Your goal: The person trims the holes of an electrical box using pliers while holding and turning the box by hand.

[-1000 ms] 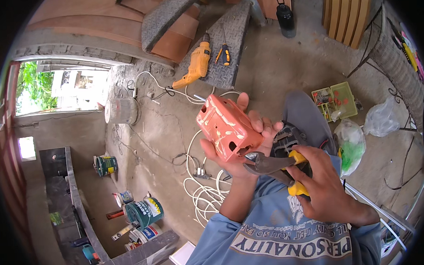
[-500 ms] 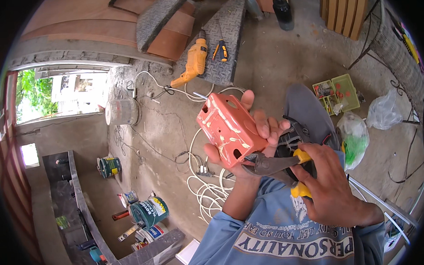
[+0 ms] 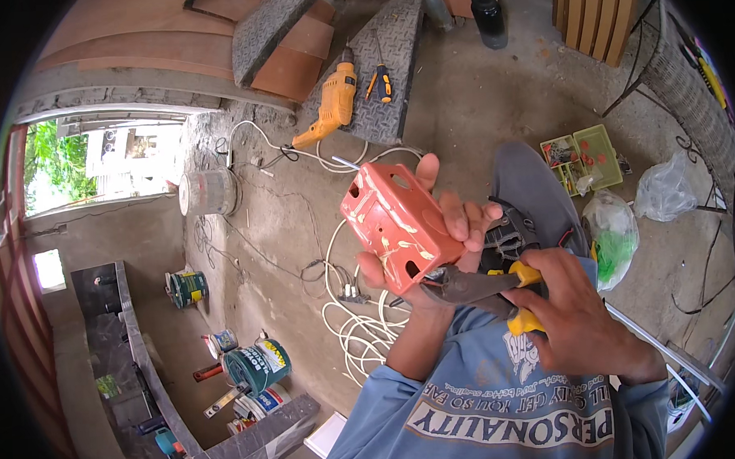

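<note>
An orange-red electrical junction box (image 3: 395,220) with cut-outs and pale smears rests in my left hand (image 3: 467,218), its fingers curled round the far side and its thumb on the near side. A thin pale rod or wire end (image 3: 346,163) shows at the box's top left corner. In my right hand (image 3: 577,319) are pliers (image 3: 475,290) with dark jaws and yellow handles. The jaws lie against the box's lower corner, beside an oval hole. What exactly they grip there is hard to make out.
A yellow power drill (image 3: 336,97) and a screwdriver (image 3: 384,83) lie on a metal step (image 3: 396,119). Coiled white cable (image 3: 359,335) spreads on the floor. Right of me are a green parts box (image 3: 599,144) and plastic bags (image 3: 664,191). Paint buckets (image 3: 259,367) stand at lower left.
The pliers' handles are slightly closer together, with the jaws still at the same corner of the box. The whole view has shifted a little; the box is held much as before.
</note>
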A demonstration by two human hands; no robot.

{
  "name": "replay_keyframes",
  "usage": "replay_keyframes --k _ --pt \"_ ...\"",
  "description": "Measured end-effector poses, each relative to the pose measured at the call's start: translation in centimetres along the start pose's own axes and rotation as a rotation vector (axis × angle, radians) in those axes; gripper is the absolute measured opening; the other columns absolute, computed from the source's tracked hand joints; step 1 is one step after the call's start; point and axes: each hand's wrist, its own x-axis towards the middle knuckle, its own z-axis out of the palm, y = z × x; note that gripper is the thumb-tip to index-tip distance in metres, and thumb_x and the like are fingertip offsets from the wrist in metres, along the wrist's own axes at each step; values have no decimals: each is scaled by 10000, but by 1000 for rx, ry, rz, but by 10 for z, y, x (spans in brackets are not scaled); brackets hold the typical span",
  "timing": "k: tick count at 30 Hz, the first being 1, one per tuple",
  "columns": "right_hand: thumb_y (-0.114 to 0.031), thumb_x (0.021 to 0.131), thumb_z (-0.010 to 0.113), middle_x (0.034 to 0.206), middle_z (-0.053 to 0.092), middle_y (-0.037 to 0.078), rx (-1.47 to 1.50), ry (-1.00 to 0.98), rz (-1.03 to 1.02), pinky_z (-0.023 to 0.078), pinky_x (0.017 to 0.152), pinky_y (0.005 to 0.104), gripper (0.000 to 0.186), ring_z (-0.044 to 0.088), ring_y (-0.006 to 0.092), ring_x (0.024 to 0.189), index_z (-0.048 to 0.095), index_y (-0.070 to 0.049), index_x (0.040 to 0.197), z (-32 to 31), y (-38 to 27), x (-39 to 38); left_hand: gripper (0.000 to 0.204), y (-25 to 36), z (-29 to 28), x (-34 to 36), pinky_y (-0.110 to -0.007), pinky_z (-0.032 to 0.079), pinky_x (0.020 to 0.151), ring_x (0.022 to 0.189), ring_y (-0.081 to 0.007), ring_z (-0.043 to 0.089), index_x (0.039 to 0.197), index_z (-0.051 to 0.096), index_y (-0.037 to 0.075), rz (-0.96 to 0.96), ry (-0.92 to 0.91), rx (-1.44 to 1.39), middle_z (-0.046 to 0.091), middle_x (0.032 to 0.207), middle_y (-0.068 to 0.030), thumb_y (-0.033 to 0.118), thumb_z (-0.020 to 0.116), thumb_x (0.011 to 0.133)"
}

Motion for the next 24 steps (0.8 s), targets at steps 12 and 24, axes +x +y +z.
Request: replay_keyframes --k 12,24 --pt "-65 674 646 1237 363 248 -112 -111 94 262 971 576 426 362 404 1203 596 20 1088 -7 -7 1 1057 2 -8 -6 -499 282 1033 862 -243 539 1439 151 -2 -39 -35 26 564 973 -121 664 582 741" --pt "-34 687 591 1256 333 271 -186 -130 124 220 973 632 393 331 440 1231 591 39 1074 -13 -12 0 1090 4 -9 -10 -491 299 1001 859 -233 539 1441 140 -6 -51 0 49 559 954 -119 704 559 729"
